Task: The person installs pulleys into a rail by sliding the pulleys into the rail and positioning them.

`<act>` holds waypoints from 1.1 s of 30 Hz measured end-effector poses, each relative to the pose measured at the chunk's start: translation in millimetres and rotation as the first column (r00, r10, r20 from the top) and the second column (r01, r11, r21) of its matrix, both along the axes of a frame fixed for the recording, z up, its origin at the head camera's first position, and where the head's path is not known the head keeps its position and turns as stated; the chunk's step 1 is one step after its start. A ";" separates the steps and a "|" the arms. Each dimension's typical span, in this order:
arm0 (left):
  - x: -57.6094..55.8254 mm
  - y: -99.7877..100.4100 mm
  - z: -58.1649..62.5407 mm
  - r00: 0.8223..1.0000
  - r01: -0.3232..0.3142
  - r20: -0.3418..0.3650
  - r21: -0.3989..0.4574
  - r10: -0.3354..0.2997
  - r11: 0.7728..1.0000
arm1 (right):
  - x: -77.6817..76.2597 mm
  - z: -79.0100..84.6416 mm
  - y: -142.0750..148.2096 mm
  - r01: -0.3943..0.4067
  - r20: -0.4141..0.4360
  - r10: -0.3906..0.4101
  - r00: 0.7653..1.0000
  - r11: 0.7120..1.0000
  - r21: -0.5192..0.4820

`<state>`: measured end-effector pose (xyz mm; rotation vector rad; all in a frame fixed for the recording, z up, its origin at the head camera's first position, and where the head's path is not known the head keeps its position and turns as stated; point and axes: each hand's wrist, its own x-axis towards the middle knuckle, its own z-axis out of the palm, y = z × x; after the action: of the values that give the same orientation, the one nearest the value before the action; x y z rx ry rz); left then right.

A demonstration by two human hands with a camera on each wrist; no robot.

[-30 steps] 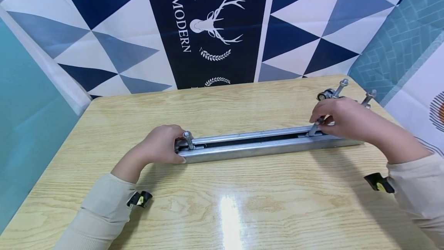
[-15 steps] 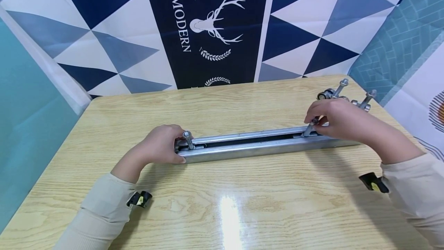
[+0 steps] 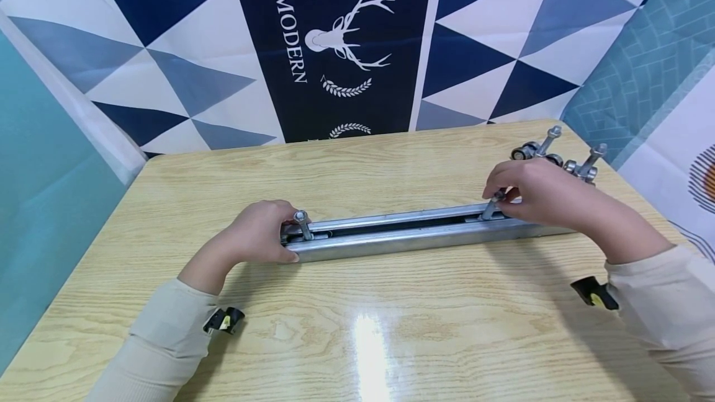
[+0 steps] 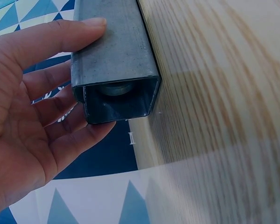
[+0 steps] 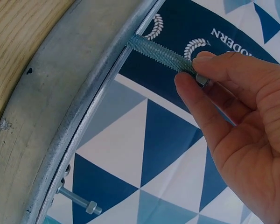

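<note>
A long metal channel rail lies across the table with its slot facing up. My left hand grips its left end, thumb on the near wall and fingers round the far side. In the left wrist view the rail's hollow end shows a round metal part inside. One threaded bolt stands up from the slot beside that hand. Toward the right end, my right hand pinches the nutted top of a second threaded bolt that rises from the slot; its lower part is hidden inside the rail.
Two roller trolleys with bolts, a left one and a right one, sit on the wooden table behind my right hand. Patterned cloth hangs along the table's back edge.
My right hand has slid the pinched bolt a short way left along the slot. My left hand and the rail have stayed in place.
</note>
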<state>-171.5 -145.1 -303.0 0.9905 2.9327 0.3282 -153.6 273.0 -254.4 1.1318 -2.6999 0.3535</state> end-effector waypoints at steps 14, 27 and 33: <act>0.7 0.1 -1.0 1.000 -0.009 0.005 0.012 0.009 1.000 | -0.1 -0.8 -7.9 -0.024 -0.009 0.024 1.000 1.000 0.000; 0.3 -0.6 0.0 1.000 -0.017 0.007 -0.001 0.017 1.000 | -0.8 0.7 -14.7 -0.016 0.031 0.017 0.999 1.000 -0.005; 0.3 -0.4 0.1 1.000 -0.020 0.010 -0.002 0.020 1.000 | -0.9 1.4 -18.3 -0.011 0.050 0.011 0.999 1.000 0.003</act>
<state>-171.2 -145.6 -302.9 0.9578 2.9353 0.3295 -154.5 254.7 -253.0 1.1536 -2.7388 0.3844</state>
